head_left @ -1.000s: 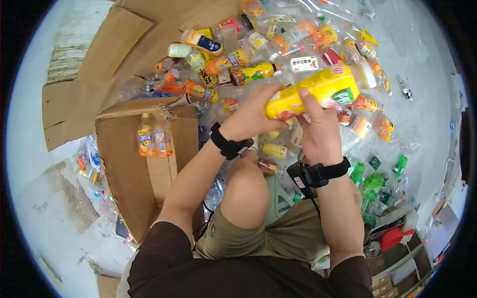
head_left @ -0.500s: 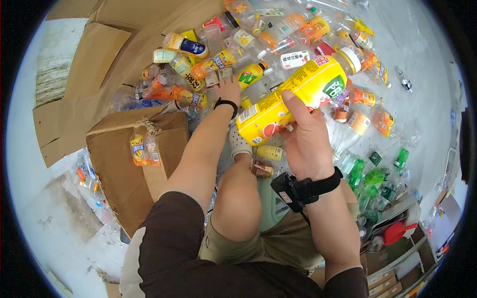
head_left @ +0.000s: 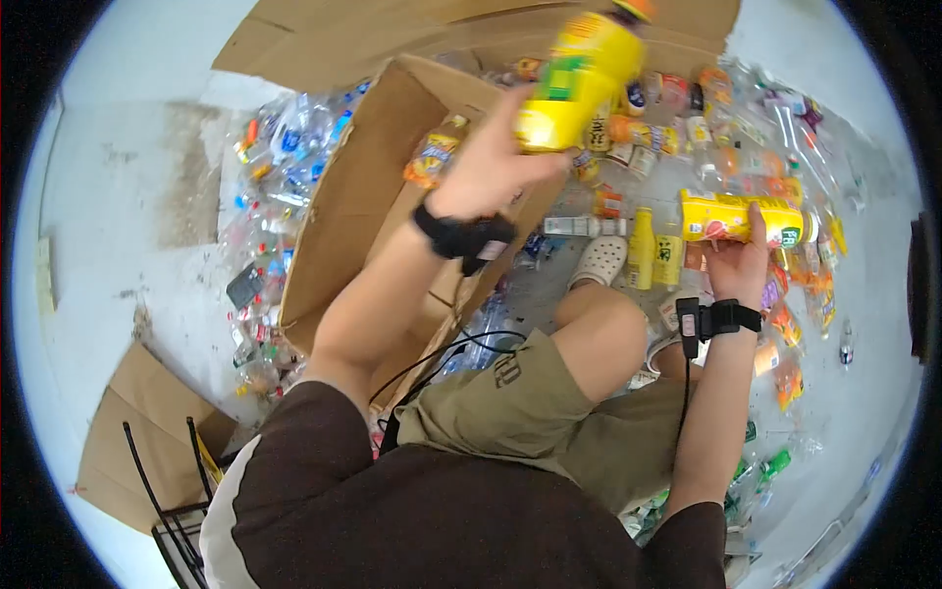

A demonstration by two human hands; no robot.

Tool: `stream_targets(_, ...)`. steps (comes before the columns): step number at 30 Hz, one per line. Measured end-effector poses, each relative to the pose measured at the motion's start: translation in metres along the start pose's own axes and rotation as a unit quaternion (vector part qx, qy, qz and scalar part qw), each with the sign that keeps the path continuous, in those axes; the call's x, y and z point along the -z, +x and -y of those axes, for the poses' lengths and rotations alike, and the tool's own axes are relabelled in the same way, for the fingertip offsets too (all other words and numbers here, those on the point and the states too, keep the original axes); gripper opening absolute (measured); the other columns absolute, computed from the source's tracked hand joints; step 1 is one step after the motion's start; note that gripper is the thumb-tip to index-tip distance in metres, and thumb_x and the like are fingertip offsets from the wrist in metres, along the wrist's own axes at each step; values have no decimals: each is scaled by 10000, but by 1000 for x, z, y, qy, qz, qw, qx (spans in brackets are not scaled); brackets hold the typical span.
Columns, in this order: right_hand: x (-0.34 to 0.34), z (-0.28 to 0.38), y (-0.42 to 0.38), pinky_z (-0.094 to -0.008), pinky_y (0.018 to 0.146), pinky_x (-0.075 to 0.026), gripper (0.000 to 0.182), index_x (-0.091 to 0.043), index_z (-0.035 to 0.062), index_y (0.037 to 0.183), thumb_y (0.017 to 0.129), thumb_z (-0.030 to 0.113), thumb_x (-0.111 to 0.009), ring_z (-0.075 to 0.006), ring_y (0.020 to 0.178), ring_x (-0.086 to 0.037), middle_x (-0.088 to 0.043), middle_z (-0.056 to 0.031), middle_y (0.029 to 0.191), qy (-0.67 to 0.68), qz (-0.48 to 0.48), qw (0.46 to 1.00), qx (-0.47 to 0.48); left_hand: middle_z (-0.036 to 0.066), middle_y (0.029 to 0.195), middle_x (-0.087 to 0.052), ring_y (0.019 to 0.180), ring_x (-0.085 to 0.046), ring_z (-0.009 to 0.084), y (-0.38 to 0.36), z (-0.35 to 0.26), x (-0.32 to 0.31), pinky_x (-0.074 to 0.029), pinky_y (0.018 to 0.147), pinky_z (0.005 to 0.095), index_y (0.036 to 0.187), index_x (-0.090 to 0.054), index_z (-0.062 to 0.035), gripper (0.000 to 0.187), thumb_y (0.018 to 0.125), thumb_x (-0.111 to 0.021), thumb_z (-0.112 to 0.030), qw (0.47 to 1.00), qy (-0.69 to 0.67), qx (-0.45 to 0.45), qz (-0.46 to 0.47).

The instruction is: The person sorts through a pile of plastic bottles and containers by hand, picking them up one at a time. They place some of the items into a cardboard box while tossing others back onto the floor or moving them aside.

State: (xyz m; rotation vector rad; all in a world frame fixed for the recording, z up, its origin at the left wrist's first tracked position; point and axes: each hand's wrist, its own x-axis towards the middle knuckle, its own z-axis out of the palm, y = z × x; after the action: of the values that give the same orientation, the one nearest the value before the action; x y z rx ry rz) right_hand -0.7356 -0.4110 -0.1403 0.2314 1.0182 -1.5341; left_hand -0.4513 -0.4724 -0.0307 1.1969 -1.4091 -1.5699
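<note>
At upper centre our left hand (head_left: 498,162) grips a yellow, orange-capped plastic bottle (head_left: 584,79); at right our right hand (head_left: 738,267) grips a smooth, cylindrical yellow-wrapped bottle (head_left: 724,214). An open brown cardboard box (head_left: 348,216) spans centre-left.

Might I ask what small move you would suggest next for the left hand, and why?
I would probably bring the left hand over the open brown cardboard box and release its yellow plastic bottle with an orange cap: hand and bottle appear near the box's edge, an orange-labelled plastic bottle shows inside, and the right hand is occupied.
</note>
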Motion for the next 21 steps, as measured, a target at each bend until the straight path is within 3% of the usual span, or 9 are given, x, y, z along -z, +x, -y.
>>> stream_targets(2,3,-3,-3,-409,800,-440,300,-533,97,1065,846,280,-627,-203,901,-536,-580,-66,994,-17,2,1000,6,163,1102,-533,1043,-530,243,-39,5,55,-443,865,331,1258,-359,44,674,702,-718,-85,993,68,-36,-89)
stream_targets(4,10,-5,-1,-412,841,-421,326,-524,99,1091,844,284,-629,-211,923,-526,-575,-63,1005,-23,-1,1000,-14,150,1106,-537,1071,-518,233,-78,26,105,-427,890,333,1263,-365,28,687,686,-723,-78,941,301,-17,-157)
stream_targets(8,15,-9,1,-400,910,-361,357,-535,115,1108,824,302,-646,-208,967,-507,-577,-40,1050,-34,2,999,-3,202,1148,-531,1096,-512,330,-149,175,203,-410,929,379,1271,-372,4,801,600,-786,-137,895,422,84,-119)
stream_targets(9,17,-8,4,-413,898,-378,357,-524,109,1119,833,289,-640,-215,971,-507,-571,-47,1060,-37,5,999,-9,209,1147,-533,1100,-505,348,-166,209,211,-410,933,387,1265,-380,-6,810,585,-797,-149,895,402,159,-115)
stream_targets(12,14,-9,0,-413,891,-383,362,-517,114,1128,834,287,-640,-211,966,-508,-566,-50,1070,-59,0,998,-11,213,1142,-538,1101,-505,354,-203,281,216,-419,934,393,1256,-398,-53,807,576,-808,-202,865,380,319,-82)
stream_targets(13,14,-9,0,-402,878,-384,354,-527,120,1115,831,295,-643,-202,952,-511,-570,-43,1056,-58,11,998,-22,213,1142,-538,1101,-505,354,-204,286,210,-419,934,393,1256,-398,-53,807,576,-808,-202,865,376,322,-82)
stream_targets(15,14,-8,0,-390,866,-386,345,-536,126,1102,827,303,-646,-192,939,-514,-575,-36,1042,-57,18,998,-34,213,1178,-514,1107,-503,357,-196,295,191,-424,933,403,1285,-362,-88,824,602,-794,-247,794,476,376,-35)
stream_targets(19,13,-9,-1,-368,830,-393,312,-557,134,1064,824,311,-648,-173,917,-520,-587,-20,1014,-73,11,997,-28,207,1277,-446,1116,-492,392,-175,333,168,-430,934,436,1339,-275,-108,843,656,-748,-249,755,526,392,1)
stream_targets(21,10,-9,-1,-365,822,-395,297,-562,135,1052,825,307,-647,-169,900,-520,-589,-17,1006,-74,14,997,-28,210,1288,-437,1125,-485,399,-166,352,163,-427,938,441,1340,-274,-105,805,680,-718,-228,769,494,406,2)
